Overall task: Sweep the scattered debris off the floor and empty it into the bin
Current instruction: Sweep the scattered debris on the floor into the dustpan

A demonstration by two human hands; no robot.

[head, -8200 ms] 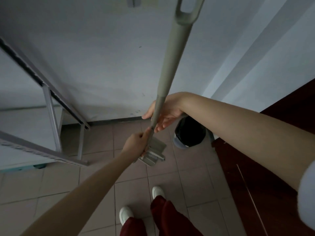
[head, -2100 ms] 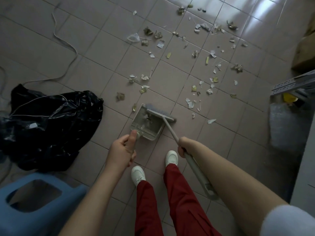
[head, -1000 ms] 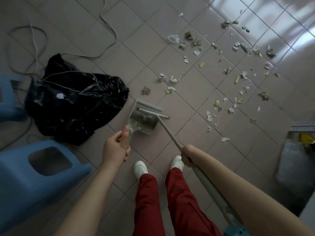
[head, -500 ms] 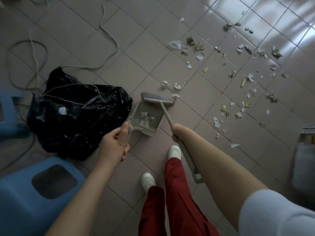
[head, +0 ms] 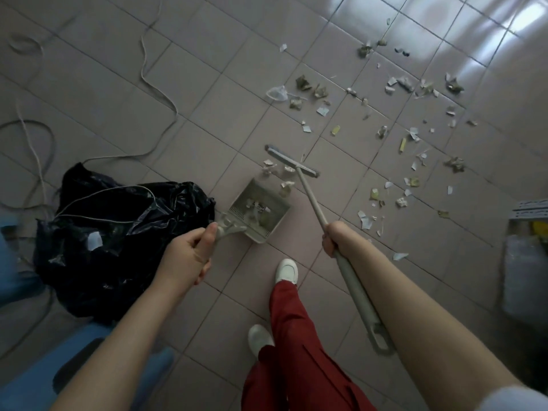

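My left hand [head: 189, 256] grips the handle of a grey dustpan [head: 261, 215] that rests on the tiled floor with a few scraps inside. My right hand [head: 336, 237] holds the long grey broom handle [head: 314, 203]. The broom head [head: 292, 164] sits just beyond the dustpan's mouth, with several paper scraps [head: 281, 176] between the two. More scattered debris [head: 400, 137] of paper and leaf bits covers the tiles to the upper right. A crumpled black bin bag [head: 118, 232] lies left of the dustpan.
A white cable [head: 154, 84] snakes across the floor at upper left and over the bag. A blue plastic stool [head: 38, 378] stands at lower left. A metal rack and wrapped items [head: 527, 247] sit at the right edge. My white shoes [head: 286, 269] stand below the dustpan.
The broom head has moved away from the dustpan's mouth, farther out and to the right. The dustpan has stayed by the bag. The view shifted slightly.
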